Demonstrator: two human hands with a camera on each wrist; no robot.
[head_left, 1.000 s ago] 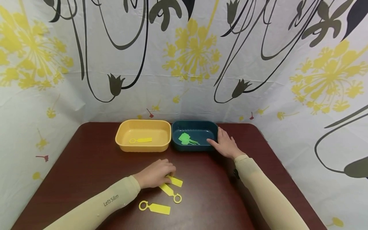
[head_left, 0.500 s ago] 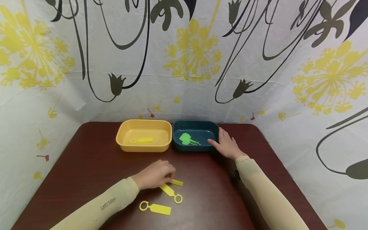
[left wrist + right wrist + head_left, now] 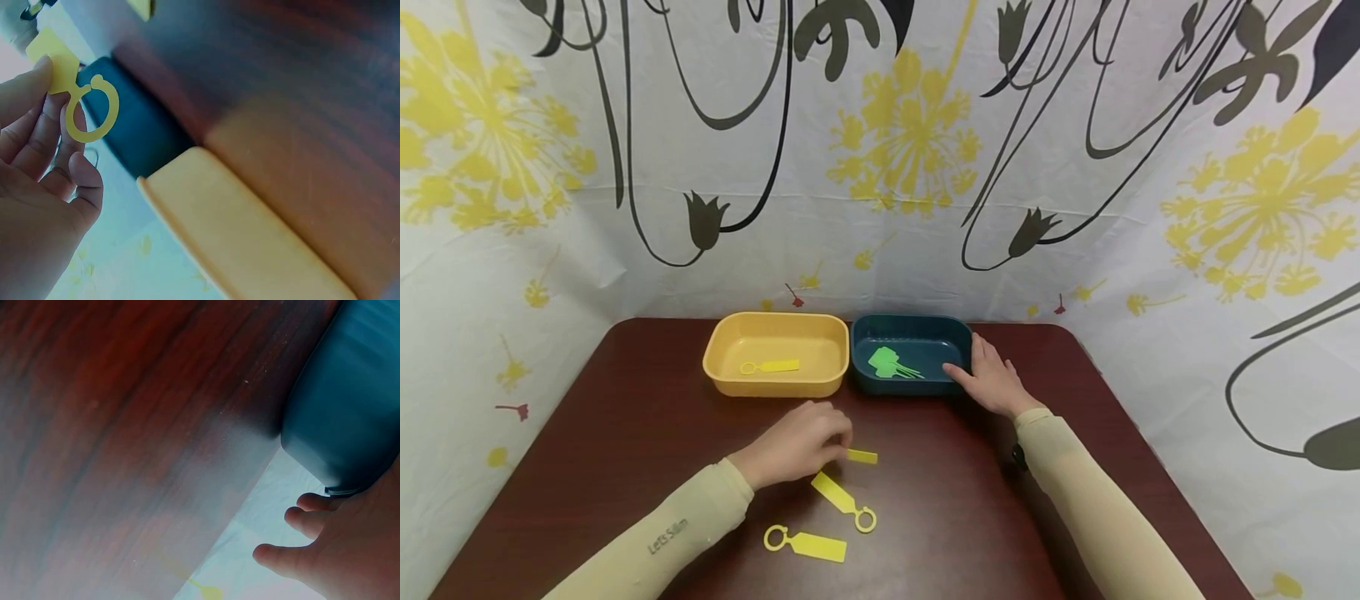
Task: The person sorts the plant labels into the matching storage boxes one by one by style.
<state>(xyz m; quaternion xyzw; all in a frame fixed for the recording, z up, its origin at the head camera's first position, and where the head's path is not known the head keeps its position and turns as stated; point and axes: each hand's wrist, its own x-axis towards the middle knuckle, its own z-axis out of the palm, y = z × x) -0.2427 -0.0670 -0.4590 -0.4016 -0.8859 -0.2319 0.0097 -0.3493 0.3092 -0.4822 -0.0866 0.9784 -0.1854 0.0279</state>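
My left hand (image 3: 797, 442) pinches a flat yellow ring-ended tag (image 3: 862, 457) between thumb and fingers, close above the table. In the left wrist view, the tag's ring (image 3: 112, 119) points away from the fingertips. Below that hand lie another yellow tag (image 3: 833, 492), slanted, and a second yellow tag (image 3: 818, 547) nearer the front. My right hand (image 3: 996, 382) rests against the right end of a dark teal tray (image 3: 910, 387), thumb over the front rim. Its fingers (image 3: 284, 557) look extended in the right wrist view.
A yellow tray (image 3: 775, 388) stands left of the teal one, with one yellow tag (image 3: 779, 366) inside. Several green leaf-shaped pieces (image 3: 885, 362) lie in the teal tray. Behind the dark red table (image 3: 587, 467) hangs a patterned cloth (image 3: 880, 275).
My left hand has raised the yellow tag and moved slightly toward the trays, uncovering more of the slanted tag below. My right hand stays at the teal tray.
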